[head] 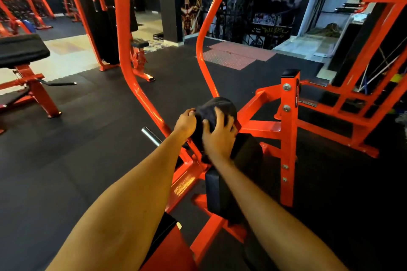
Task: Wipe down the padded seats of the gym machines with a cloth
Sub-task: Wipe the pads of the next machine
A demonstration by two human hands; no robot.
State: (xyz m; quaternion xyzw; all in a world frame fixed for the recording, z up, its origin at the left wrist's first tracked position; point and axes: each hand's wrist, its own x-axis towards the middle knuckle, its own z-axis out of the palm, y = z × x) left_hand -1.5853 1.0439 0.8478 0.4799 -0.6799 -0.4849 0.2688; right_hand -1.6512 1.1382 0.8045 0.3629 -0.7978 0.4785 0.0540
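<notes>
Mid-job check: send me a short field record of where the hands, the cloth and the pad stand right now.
left hand: grips the left edge of the cloth
right hand: fingers spread and curled over the cloth, pressing it down
cloth: dark, bunched over the top of the pad
pad: black, mounted on the orange frame, its top covered by the cloth
lower pad: black, nearer the camera, not touched by either hand
bench: black-topped, far left, untouched
</notes>
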